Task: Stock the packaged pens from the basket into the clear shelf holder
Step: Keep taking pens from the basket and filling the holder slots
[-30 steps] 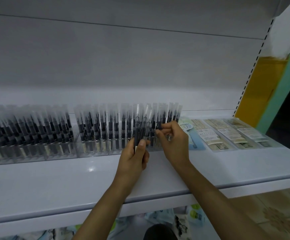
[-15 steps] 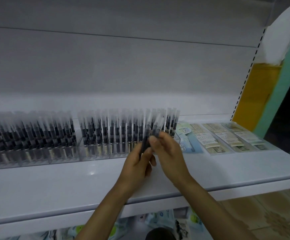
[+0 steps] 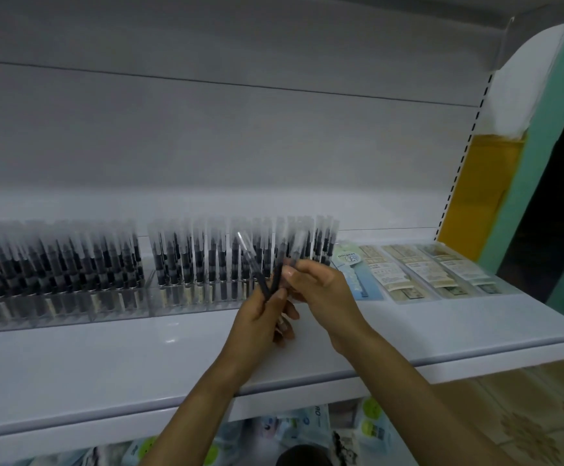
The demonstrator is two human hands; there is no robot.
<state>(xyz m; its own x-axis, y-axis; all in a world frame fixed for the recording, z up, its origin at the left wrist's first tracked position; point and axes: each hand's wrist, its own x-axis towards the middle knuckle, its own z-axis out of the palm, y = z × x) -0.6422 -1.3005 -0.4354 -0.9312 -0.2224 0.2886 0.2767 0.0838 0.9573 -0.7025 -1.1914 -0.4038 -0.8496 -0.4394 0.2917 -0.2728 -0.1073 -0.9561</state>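
Two hands grip packaged pens — just before holder, inside shelf edge.

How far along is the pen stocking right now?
Done: both clear plastic shelf holders look nearly packed with upright clear-sleeved black pens. In hand: the left hand grips a few loose pens; the right hand pinches one. Left: slot those in; the basket is out of view, so remaining stock is unknown.

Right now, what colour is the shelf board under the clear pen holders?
Glossy white; the shelf board shows best in the head view.
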